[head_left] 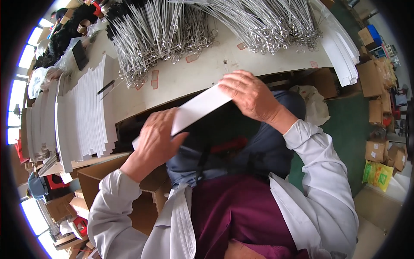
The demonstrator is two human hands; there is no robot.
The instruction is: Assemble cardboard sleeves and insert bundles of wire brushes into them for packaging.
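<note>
A long, narrow white box, flat like a sleeve, is held between my two hands over my lap, just off the table's near edge. It slants up from left to right. My left hand lies over its lower left part, fingers curled across it and thumb apart. At the upper right end, the fingers of my right hand close around it. Beyond the hands, thin metal rods with looped ends lie in two large bunches, a left bunch and a right bunch, loops toward me.
The pale table curves across in front. Several similar white boxes are lined up at its left, and more white strips lie at the right. An open cardboard box stands by my left arm. Cartons line the right side.
</note>
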